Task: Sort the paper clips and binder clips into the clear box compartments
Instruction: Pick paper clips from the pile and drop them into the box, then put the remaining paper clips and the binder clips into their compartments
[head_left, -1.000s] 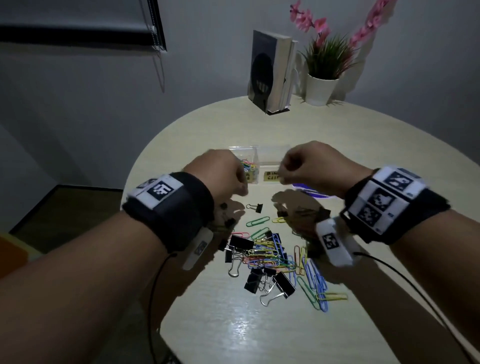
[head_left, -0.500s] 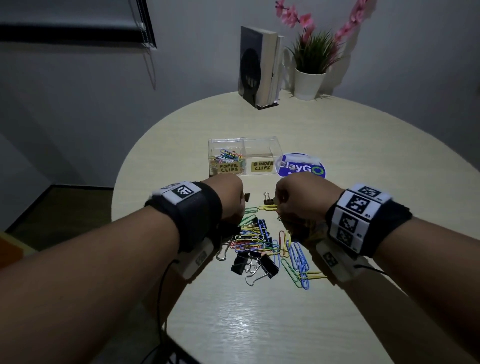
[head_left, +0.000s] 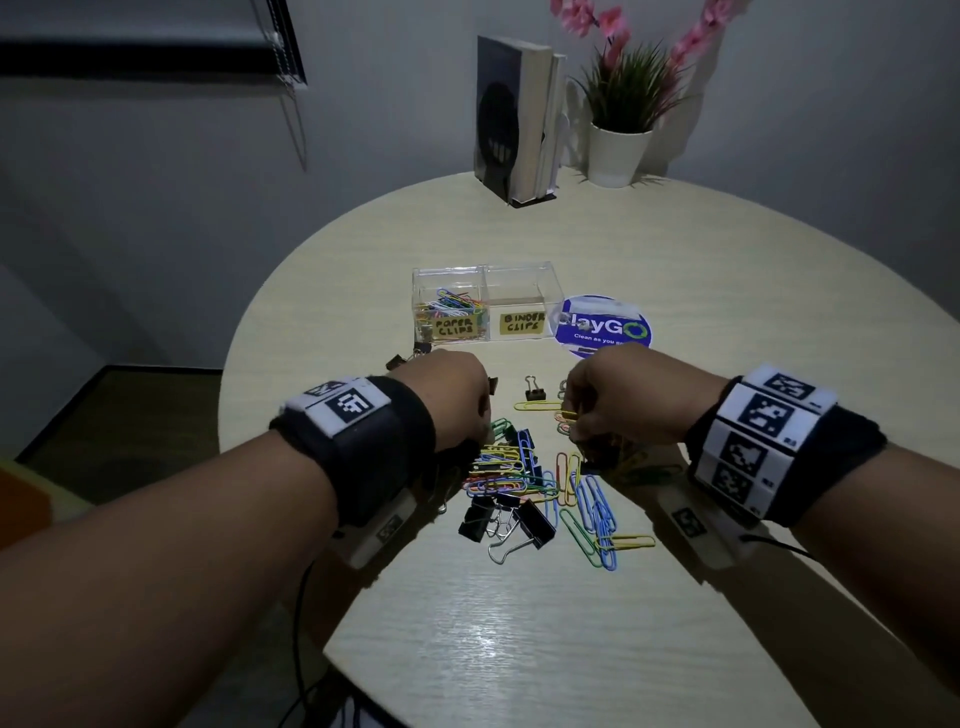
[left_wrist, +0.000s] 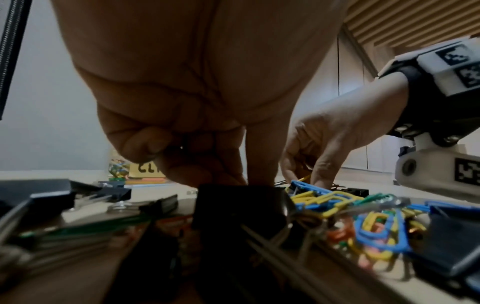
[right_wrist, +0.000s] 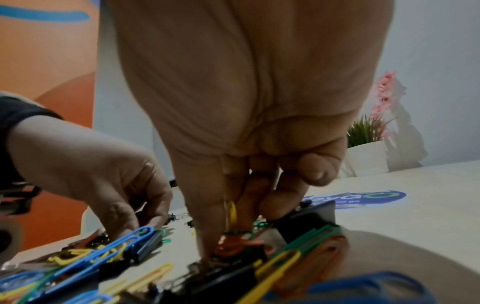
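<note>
- Left hand (head_left: 449, 395): fingers curled down onto the left edge of the clip pile (head_left: 524, 473); fingertips sit at a black binder clip (left_wrist: 239, 203), but whether they grip it I cannot tell.
- Right hand (head_left: 618, 395): fingertips pinch a yellow paper clip (right_wrist: 232, 214) at the pile's right edge.
- Pile between both hands on the worktop (head_left: 519, 623): coloured wire paper clips tangled with black binder clips.
- Clear box (head_left: 485, 304) beyond the hands: left compartment holds coloured paper clips, labelled "PAPER CLIPS"; the right is labelled "BINDER CLIPS".
</note>
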